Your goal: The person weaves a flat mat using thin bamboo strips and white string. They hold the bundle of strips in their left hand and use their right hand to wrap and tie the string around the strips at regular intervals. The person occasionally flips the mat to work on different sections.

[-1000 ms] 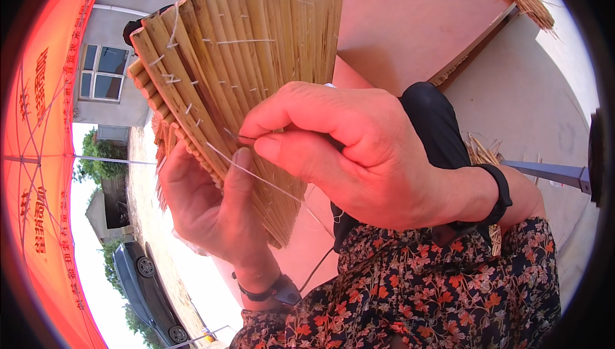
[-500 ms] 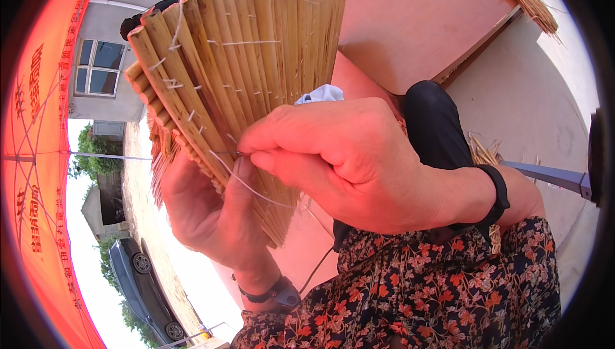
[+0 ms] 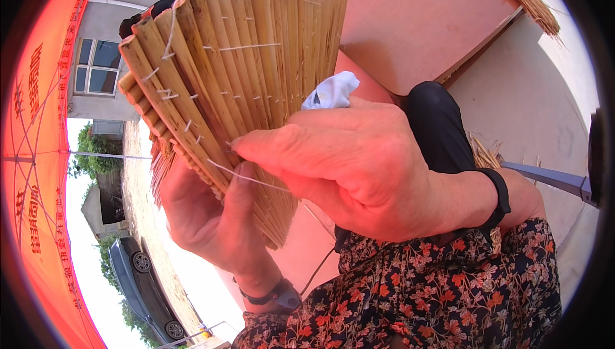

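"Left hand (image 3: 208, 214): how is it placed?"

"It grips the edge of a reed-stalk panel (image 3: 256, 73), thumb in front, fingers curled behind. The right hand (image 3: 359, 170) is bent inward, index fingertip against the panel's face; whether it pinches anything I cannot tell."

"And around them, biggest first?"

"A red canopy (image 3: 48, 93) fills the left side; a dark car (image 3: 144, 288) stands outside. A pinkish flat surface (image 3: 416, 29) spreads across the top."

"Next?"

"A dark floral garment (image 3: 448, 285) covers the lap. Beyond it the panel is held up at a tilt, stalks side by side."

"Smaller things?"

"A straw bundle (image 3: 525, 3) is at the upper right. A crumpled white cloth (image 3: 334, 91) shows between the panel and right hand. A black wristband (image 3: 496, 198) circles the right wrist."

"Smallest?"

"White thread (image 3: 266, 186), running from the panel past the left thumb to the right hand."
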The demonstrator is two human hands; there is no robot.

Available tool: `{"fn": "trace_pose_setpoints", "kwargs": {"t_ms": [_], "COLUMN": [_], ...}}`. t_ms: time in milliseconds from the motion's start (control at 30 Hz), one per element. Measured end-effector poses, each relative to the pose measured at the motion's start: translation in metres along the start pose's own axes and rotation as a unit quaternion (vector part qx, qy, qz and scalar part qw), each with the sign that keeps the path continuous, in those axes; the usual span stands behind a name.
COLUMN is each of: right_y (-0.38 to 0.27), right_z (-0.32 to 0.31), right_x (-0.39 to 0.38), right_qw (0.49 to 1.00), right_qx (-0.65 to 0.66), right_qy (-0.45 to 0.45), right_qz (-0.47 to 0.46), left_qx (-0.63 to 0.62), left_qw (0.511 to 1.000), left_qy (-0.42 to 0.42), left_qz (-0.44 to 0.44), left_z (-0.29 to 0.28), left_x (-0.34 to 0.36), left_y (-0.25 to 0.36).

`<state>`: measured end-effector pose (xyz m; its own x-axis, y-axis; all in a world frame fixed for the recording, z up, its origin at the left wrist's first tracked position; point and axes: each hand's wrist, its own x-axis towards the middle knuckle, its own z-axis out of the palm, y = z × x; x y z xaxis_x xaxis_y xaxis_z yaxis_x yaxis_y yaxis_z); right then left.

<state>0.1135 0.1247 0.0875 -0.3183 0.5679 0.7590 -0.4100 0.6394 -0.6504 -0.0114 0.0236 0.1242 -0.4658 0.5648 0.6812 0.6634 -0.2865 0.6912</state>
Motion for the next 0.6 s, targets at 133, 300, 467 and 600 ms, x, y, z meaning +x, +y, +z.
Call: {"fn": "trace_pose_setpoints", "kwargs": {"t_ms": [133, 300, 467, 600], "right_y": [0.0006, -0.0008, -0.0028, -0.0039], "right_z": [0.0007, 0.0000, 0.0030, 0.0019], "right_x": [0.0000, -0.0008, -0.0017, -0.0026], "right_qw": [1.000, 1.000, 0.998, 0.997], "right_qx": [0.015, -0.019, -0.054, -0.052], "right_qy": [0.003, 0.007, 0.031, 0.029], "right_qz": [0.001, -0.022, -0.032, -0.042], "left_qx": [0.005, 0.002, -0.024, -0.008], "left_qw": [1.000, 1.000, 1.000, 1.000], "left_qy": [0.002, -0.008, -0.008, -0.006], "left_qz": [-0.009, -0.012, -0.012, -0.025], "left_z": [-0.0010, -0.0028, -0.0022, -0.0022], "left_x": [-0.0020, -0.0028, -0.0050, -0.0071], "left_y": [0.0015, 0.0023, 0.0024, 0.0032]}}
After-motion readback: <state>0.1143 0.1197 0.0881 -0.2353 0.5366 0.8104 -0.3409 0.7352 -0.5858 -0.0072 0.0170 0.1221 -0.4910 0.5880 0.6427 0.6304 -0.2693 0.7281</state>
